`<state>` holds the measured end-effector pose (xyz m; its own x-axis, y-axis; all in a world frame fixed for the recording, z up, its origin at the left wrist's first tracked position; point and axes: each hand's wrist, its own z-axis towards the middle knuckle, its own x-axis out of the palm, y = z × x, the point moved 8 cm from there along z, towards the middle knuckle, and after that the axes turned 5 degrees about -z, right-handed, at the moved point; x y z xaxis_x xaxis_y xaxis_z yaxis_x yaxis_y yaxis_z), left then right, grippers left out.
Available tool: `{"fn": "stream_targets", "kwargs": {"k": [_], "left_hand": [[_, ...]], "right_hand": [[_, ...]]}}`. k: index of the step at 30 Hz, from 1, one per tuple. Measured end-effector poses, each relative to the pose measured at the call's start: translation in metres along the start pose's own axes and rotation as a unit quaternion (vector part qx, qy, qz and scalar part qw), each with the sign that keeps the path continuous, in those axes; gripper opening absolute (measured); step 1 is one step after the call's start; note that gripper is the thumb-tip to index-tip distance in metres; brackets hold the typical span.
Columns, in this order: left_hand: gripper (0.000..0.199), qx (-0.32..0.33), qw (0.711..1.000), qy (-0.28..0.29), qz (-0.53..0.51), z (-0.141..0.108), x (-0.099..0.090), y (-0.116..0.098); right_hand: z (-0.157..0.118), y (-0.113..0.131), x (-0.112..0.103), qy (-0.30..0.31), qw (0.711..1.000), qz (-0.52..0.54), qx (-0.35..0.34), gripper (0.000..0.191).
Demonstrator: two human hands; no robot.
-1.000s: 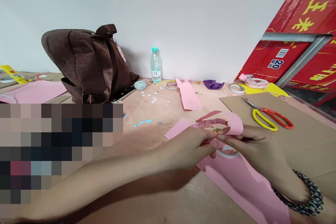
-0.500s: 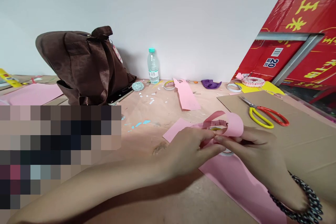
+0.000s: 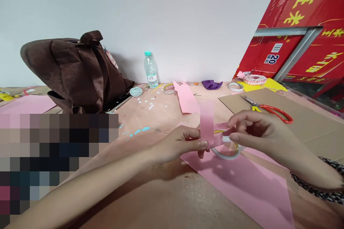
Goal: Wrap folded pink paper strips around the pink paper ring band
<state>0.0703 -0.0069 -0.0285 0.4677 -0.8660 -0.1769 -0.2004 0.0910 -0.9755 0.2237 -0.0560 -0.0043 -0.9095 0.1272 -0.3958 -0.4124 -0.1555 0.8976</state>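
Observation:
A narrow pink paper strip (image 3: 206, 120) is pinched in my left hand (image 3: 185, 141), thumb in front and fingers behind; part of it stands upright and another part runs to the right. At that right end, my right hand (image 3: 252, 132) pinches a small white strip (image 3: 226, 139), probably tape or its backing, with the thumb in front. Right behind and below the pinched end lies a tape roll (image 3: 225, 156), a white ring with yellow inside. It rests on a large pink paper sheet (image 3: 242, 182) under both hands.
Scissors (image 3: 276, 112) with red and yellow handles lie on a brown cardboard sheet (image 3: 290, 132) at right. Toward the wall are a water bottle (image 3: 151, 71), a torn pink paper (image 3: 186, 98), purple cloth-like piece (image 3: 212, 84) and another tape roll (image 3: 235, 86). A brown backpack (image 3: 77, 71) stands left.
My hands have moved apart, the right one going right. The looped pink strip has opened, with one part now upright at my left hand, and a small white strip shows at my right fingertips.

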Motion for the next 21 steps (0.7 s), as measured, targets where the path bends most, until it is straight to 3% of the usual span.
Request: {"fn": "stream_targets", "kwargs": {"k": [4,10,21], "left_hand": [[0.028,-0.042,0.999,0.002,-0.013,-0.001,0.004,0.007],[0.019,-0.061,0.998,-0.015,-0.005,-0.002,0.004,0.007],[0.020,-0.030,0.998,0.032,0.051,0.000,0.009,0.001]], "right_hand": [[-0.002,-0.003,0.009,0.045,0.999,0.008,0.008,0.023],[-0.005,0.002,0.013,0.065,0.998,-0.004,0.012,0.023],[-0.010,0.011,0.019,0.103,0.992,-0.064,-0.043,0.010]]}}
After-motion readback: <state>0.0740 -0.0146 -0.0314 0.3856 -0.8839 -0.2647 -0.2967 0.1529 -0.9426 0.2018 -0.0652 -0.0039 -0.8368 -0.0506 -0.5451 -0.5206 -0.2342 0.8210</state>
